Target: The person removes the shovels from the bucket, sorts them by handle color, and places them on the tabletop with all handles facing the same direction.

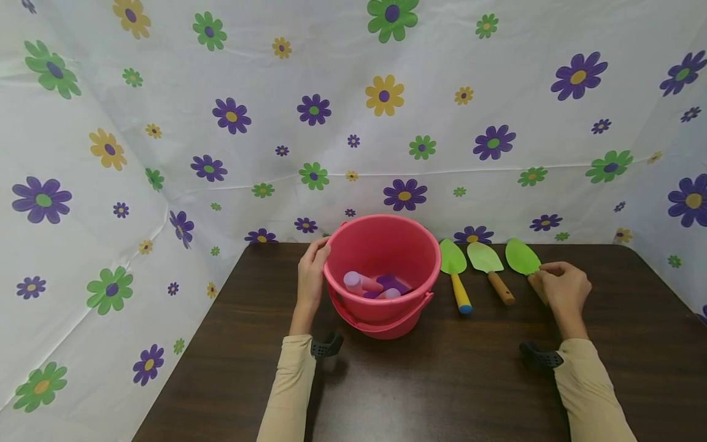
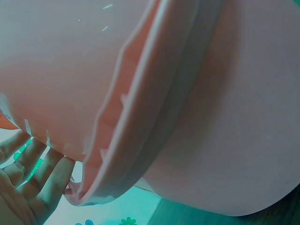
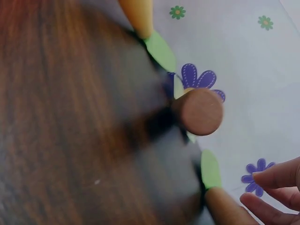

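A pink bucket [image 1: 381, 322] stands upright on the table, with purple and pink pieces [image 1: 364, 283] lying inside. My left hand [image 1: 312, 273] touches the bucket's left rim; in the left wrist view its fingers [image 2: 51, 180] are fairly straight along the outside. To the right, my right hand [image 1: 563, 288] is at the handle of the rightmost green trowel [image 1: 521, 256], which lies on the table. The right wrist view shows thumb and fingers [image 3: 276, 176] apart beside that wooden handle [image 3: 225, 206], with a gap between.
Between bucket and right hand lie a green trowel with a yellow handle [image 1: 460, 294] and a pale green one with a wooden handle [image 1: 499, 287]. The dark wooden table [image 1: 431, 393] ends at a flower-print sheet [image 1: 342, 73] behind. The bucket's handle [image 1: 381, 329] hangs in front.
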`<act>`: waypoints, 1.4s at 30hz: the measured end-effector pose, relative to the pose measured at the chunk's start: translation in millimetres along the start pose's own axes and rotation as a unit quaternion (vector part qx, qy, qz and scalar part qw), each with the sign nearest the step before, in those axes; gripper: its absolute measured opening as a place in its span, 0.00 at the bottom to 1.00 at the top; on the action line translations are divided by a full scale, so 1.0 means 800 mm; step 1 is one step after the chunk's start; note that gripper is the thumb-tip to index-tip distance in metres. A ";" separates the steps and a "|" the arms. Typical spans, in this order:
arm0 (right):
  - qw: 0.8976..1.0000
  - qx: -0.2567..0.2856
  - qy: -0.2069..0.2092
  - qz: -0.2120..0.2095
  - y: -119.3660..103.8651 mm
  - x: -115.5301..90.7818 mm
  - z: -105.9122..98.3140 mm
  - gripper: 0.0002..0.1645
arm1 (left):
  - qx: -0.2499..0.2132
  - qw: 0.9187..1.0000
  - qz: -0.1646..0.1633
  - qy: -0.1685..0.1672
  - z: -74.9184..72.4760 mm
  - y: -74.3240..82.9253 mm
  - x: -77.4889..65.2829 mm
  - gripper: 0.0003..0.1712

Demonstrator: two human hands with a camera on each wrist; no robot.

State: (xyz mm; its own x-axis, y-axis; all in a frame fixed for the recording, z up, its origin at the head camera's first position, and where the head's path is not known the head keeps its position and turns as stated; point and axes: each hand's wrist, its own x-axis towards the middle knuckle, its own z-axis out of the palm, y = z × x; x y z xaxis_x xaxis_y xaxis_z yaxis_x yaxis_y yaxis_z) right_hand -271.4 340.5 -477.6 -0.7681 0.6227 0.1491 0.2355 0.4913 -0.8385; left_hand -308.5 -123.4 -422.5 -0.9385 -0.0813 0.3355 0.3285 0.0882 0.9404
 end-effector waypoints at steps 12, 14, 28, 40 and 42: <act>0.999 0.010 0.035 -0.029 -0.039 -0.008 -0.015 0.19 | 0.001 1.000 -0.001 -0.003 0.000 0.000 0.000 0.24; 0.999 0.016 0.035 -0.030 -0.048 -0.010 -0.017 0.19 | 0.001 1.000 -0.001 -0.002 -0.001 0.001 0.000 0.24; 0.991 0.124 0.008 -0.043 -0.110 -0.042 -0.046 0.11 | -0.003 1.000 0.001 -0.004 0.000 -0.001 0.001 0.23; 0.978 0.195 0.012 -0.071 -0.159 -0.073 -0.059 0.06 | 0.006 1.000 0.005 0.001 0.000 -0.004 0.001 0.23; 0.976 0.204 0.014 -0.078 -0.166 -0.077 -0.061 0.07 | 0.005 1.000 0.007 0.002 -0.001 -0.004 0.001 0.23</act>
State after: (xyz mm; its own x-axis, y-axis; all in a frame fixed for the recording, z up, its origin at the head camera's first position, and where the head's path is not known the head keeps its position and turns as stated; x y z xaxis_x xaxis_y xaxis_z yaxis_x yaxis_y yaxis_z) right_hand -226.4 266.6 -350.1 -0.7573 0.5798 0.3006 -0.1434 0.3014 -0.9427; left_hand -310.1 -124.4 -425.0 -0.9331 -0.0843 0.3495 0.3412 0.0986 0.9348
